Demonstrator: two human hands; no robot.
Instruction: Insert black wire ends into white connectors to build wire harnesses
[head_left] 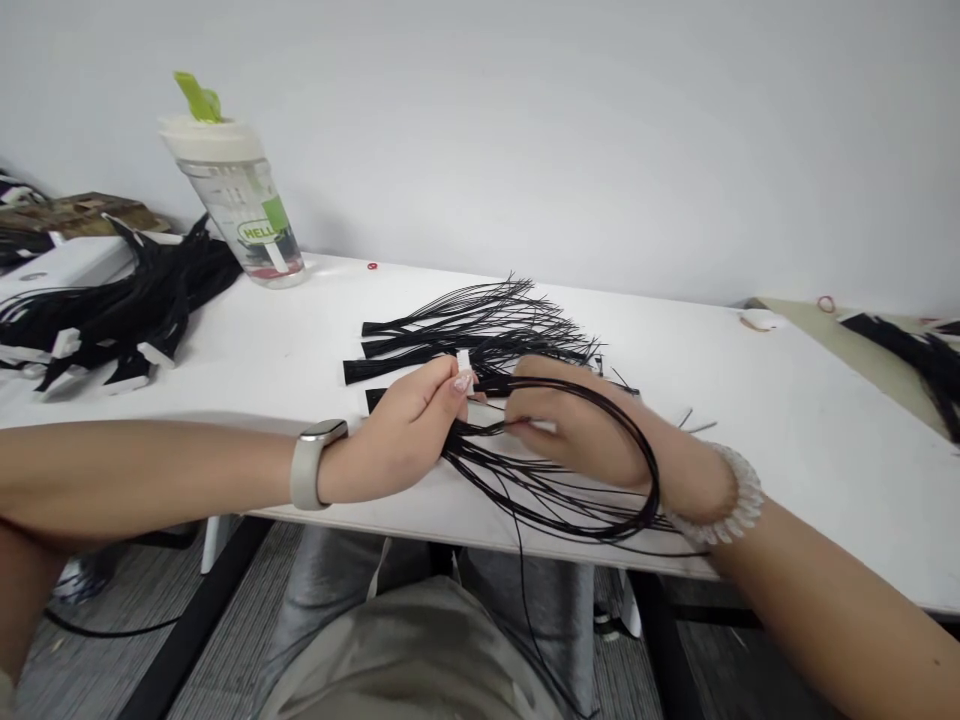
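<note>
My left hand (409, 430) is closed around a bundle of thin black wires (540, 480), close to a small white connector (465, 372) at its thumb. The wires loop out to the right around my right hand (577, 420) and hang past the table edge. Pinched fingers of my right hand hold some black wires from this same bundle, a short way right of my left hand. Behind both hands, several more black wire bundles (450, 335) lie side by side, their bound ends to the left and loose tips fanned to the right.
A clear bottle with a green spout (240, 205) stands at the back left. Beside it black cables with white connectors (142, 300) are heaped. More black cables (911, 350) lie at far right. Small wire offcuts (697, 425) rest on the white table (810, 480).
</note>
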